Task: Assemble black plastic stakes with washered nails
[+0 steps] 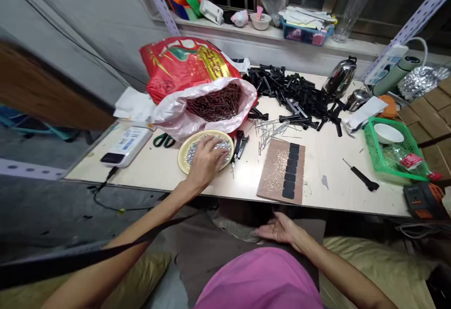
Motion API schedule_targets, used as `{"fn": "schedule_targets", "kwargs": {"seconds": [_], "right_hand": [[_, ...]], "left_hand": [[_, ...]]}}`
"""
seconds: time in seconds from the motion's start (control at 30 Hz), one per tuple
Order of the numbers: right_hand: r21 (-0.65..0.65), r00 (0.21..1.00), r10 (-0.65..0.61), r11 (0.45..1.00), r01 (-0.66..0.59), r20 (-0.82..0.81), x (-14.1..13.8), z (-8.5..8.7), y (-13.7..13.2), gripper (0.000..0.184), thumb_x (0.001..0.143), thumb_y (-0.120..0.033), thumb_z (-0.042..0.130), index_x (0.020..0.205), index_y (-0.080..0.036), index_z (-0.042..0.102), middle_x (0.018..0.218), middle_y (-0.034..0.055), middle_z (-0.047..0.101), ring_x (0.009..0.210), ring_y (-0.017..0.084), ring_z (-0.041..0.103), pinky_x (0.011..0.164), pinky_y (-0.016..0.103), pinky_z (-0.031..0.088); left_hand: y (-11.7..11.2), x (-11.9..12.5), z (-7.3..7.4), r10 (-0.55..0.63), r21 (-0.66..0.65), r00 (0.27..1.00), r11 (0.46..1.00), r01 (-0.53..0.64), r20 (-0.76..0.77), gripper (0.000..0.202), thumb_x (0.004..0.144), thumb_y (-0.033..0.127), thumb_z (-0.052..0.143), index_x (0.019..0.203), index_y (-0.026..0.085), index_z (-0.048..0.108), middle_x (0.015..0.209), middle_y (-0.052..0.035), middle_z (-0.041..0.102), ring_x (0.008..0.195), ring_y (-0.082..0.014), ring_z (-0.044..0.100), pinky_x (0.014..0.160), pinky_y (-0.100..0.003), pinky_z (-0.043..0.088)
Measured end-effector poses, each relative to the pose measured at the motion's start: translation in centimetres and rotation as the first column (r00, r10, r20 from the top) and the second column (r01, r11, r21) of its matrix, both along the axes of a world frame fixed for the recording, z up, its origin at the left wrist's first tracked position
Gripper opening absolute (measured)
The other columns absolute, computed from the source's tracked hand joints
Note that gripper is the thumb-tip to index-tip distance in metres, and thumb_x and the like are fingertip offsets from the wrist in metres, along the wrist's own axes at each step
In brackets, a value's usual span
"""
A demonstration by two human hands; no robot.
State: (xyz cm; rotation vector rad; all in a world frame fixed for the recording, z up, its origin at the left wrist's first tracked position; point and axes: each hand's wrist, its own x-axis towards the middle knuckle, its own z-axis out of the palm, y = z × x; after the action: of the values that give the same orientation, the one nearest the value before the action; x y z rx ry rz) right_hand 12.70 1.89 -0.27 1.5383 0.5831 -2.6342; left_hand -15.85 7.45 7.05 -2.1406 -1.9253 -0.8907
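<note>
My left hand (206,161) reaches into a yellow plate (183,151) filled with small silvery metal bits, its fingers curled down into the pile. What they grip is hidden. My right hand (278,229) rests palm up and open in my lap below the table edge, holding nothing. Just right of the plate lie black pliers (240,143) and several loose metal pins (273,130). A brown board (276,170) with a column of black pads lies in front of me.
An open red-and-white bag (197,83) of dark rods stands behind the plate. A heap of black plastic parts (299,95) covers the far middle. Green scissors (164,140), a white device (123,145), a screwdriver (362,177), a green basket (373,151) and a kettle (340,79) surround the work area.
</note>
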Motion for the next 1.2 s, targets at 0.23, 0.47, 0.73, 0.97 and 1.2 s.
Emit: {"fn": "schedule_targets", "kwargs": {"seconds": [0.23,0.47,0.73,0.97,1.2], "right_hand": [[0.945,0.847,0.466,0.062,-0.320,0.256,-2.5,7.8,2.9,0.030,0.097,-0.037,0.044,0.109,-0.017,0.064,0.098,0.0093,0.065,0.089,0.019,0.061,0.082,0.035,0.050],[0.341,0.671,0.129,-0.920,-0.194,0.731,-10.4,5.3,16.2,0.027,0.096,-0.010,0.038,0.101,-0.015,0.064,0.104,0.0114,0.064,0.108,0.023,0.051,0.079,0.035,0.043],[0.104,0.629,0.119,-0.993,0.061,0.768,-10.9,3.8,18.8,0.029,0.097,-0.012,0.037,0.081,-0.017,0.060,0.079,0.0040,0.058,0.078,0.017,0.047,0.075,0.032,0.035],[0.137,0.682,0.193,-0.981,0.136,0.706,-9.8,5.0,19.0,0.031,0.099,-0.010,0.030,0.089,-0.018,0.058,0.083,0.0038,0.056,0.079,0.015,0.046,0.081,0.030,0.036],[0.129,0.690,0.081,-0.992,-0.018,0.719,-8.9,6.0,17.5,0.030,0.098,-0.007,0.029,0.091,-0.016,0.057,0.080,0.0046,0.055,0.073,0.016,0.043,0.069,0.029,0.033]], "left_hand": [[-2.3,-1.2,-0.7,0.048,-0.046,0.999,0.998,-0.048,0.000,0.023,0.089,0.029,0.050,0.082,0.019,0.070,0.088,-0.0089,0.066,0.088,-0.0250,0.055,0.079,-0.040,0.048],[-2.6,-2.5,-0.4,0.078,-0.064,0.995,0.995,-0.082,-0.067,0.026,0.092,0.027,0.046,0.089,0.019,0.070,0.089,-0.0096,0.066,0.086,-0.0243,0.054,0.075,-0.036,0.049],[0.2,-2.6,-1.3,-0.106,-0.245,0.988,0.967,0.076,-0.113,0.027,0.092,0.026,0.046,0.093,0.017,0.071,0.082,-0.0091,0.064,0.082,-0.0229,0.051,0.071,-0.034,0.045],[0.9,-2.0,-1.2,-0.107,-0.387,0.990,0.920,0.063,-0.095,0.026,0.092,0.024,0.045,0.086,0.017,0.069,0.079,-0.0085,0.064,0.083,-0.0229,0.052,0.071,-0.033,0.043],[1.4,-1.7,-0.3,-0.002,-0.520,0.997,0.854,0.040,0.072,0.018,0.085,0.022,0.048,0.080,0.019,0.066,0.083,-0.0082,0.066,0.089,-0.0254,0.056,0.070,-0.032,0.044]]}}
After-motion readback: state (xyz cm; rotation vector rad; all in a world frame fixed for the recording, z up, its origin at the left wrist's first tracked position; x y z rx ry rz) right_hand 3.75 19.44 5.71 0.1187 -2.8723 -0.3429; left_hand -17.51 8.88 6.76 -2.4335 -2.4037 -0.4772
